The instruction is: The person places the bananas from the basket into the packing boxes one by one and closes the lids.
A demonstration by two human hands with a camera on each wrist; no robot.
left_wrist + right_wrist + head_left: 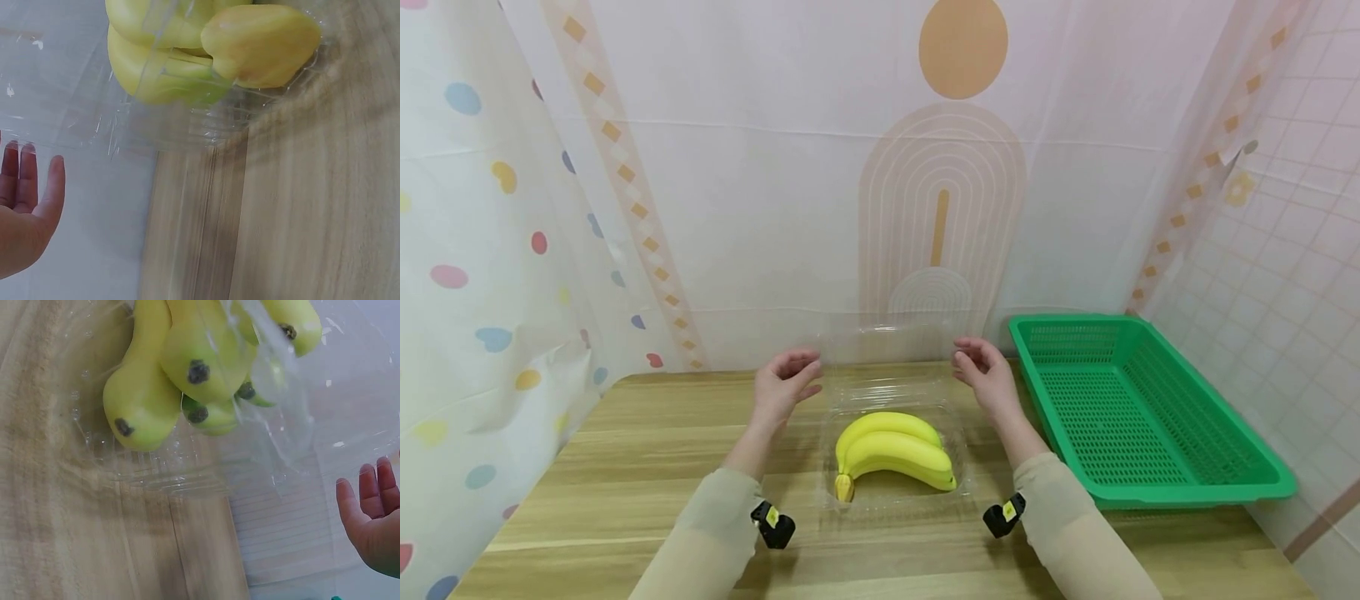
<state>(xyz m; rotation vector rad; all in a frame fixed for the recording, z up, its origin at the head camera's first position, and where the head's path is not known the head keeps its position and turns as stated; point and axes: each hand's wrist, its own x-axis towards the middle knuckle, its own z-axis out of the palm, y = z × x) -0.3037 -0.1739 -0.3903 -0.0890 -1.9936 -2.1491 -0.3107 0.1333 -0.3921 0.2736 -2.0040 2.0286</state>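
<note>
A clear plastic clamshell box (962,492) stands on the table with its lid (883,346) raised at the back. Inside lies a bunch of yellow bananas (895,454), also seen through the plastic in the left wrist view as bananas (156,69) and in the right wrist view as bananas (144,400). The left hand (784,387) is at the lid's left edge, its fingertips touching or very near the plastic. At the lid's right edge is the right hand (988,379), fingers loosely bent. Whether either hand pinches the lid is hard to tell.
A green plastic basket (1206,392) stands on the right of the wooden table (647,467), close to the right forearm. Behind the table hangs a patterned curtain (760,208). Black wrist cameras are strapped to both forearms.
</note>
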